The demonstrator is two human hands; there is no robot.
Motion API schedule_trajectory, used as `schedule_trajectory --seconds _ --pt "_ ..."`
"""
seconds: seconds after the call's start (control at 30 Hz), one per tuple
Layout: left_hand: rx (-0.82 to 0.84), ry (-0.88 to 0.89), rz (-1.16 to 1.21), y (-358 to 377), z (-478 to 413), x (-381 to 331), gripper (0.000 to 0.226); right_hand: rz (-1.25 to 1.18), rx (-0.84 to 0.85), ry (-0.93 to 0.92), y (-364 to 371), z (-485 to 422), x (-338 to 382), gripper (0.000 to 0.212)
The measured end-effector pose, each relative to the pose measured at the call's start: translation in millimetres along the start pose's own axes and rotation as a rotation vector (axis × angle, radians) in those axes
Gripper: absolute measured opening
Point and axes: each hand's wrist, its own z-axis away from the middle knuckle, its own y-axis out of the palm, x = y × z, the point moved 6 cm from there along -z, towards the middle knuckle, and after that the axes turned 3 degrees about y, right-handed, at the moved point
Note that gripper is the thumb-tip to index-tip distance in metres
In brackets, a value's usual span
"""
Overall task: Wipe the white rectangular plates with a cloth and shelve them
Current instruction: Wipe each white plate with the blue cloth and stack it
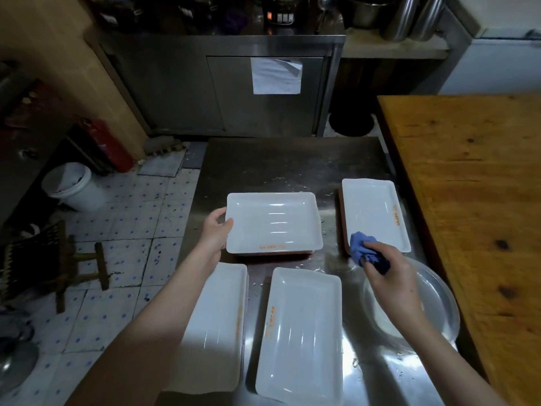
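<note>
Left hand (216, 234) gripping plate (273, 222) edge, right hand (389, 276) seemingly bunching cloth (361, 246)

The left forearm (175, 303) covers much of the near-left white rectangular plate (222, 323). The orange lettering (396, 215) on the plates is too small to read (so is the white paper sheet (276, 76) on the steel cabinet door). The right hand (392, 281) hides part of the blue cloth (361, 244) and of the round clear dish (439, 312).
</note>
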Motion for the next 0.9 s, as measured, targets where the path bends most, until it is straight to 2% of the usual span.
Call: schedule_trajectory --seconds 0.17,0.4,0.57,0.9 --pt "-0.032 -0.022 -0.107 7.6 -21.4 7.0 0.024 0.0 0.016 0.002 7.3 -1.5 -5.4 0.033" --pt "-0.071 -0.01 -0.17 9.2 -30.1 13.8 0.035 -0.012 0.042 0.03 10.5 3.4 -13.5 0.036" --pt "0.07 0.02 -0.234 10.8 -26.6 11.6 0.048 -0.048 0.062 0.054 12.3 5.5 -16.7 0.035" --pt "0.157 0.114 -0.283 29.8 3.5 -2.8 0.058 -0.108 0.03 0.071 10.9 11.9 -19.5 0.043"
